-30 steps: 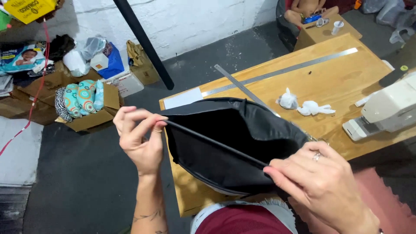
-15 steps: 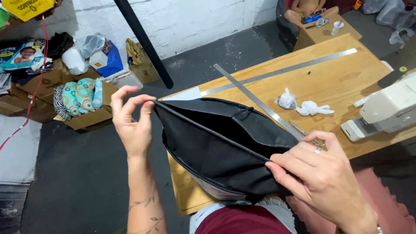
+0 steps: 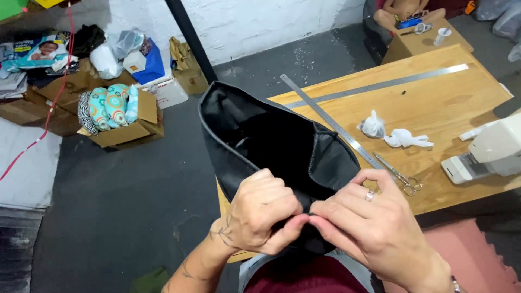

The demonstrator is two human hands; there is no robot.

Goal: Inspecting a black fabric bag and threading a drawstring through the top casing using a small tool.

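You hold a black fabric bag (image 3: 271,141) up in front of you, over the near left corner of the wooden counter (image 3: 434,103), its mouth gaping toward you so you look into a dark lining where folds are hard to tell apart. Your left hand (image 3: 260,211) and right hand (image 3: 374,228) meet at the bag's near edge, at 6 o'clock of it, fingers (image 3: 331,217) pinched together on the fabric; the exact spot they clamp is hidden under your knuckles, and it may be a seam or a binding. A ring sits on the right hand. The bag's lower end disappears behind both hands and your dark red shirt.

At 3 o'clock of the bag a steel ruler (image 3: 331,122) lies slanted on the counter, its near end running toward a pair of scissors (image 3: 399,176). A second, longer ruler (image 3: 380,85) lies across the far side. Two white crumpled bundles (image 3: 393,133) sit beyond the scissors, and a white sewing machine (image 3: 488,154) is cut off by the right edge.

At 9 o'clock, on the dark floor, an open cardboard box (image 3: 122,122) holds patterned turquoise rolls; more boxes and bags pile against the white brick wall, partly cut off by the frame.
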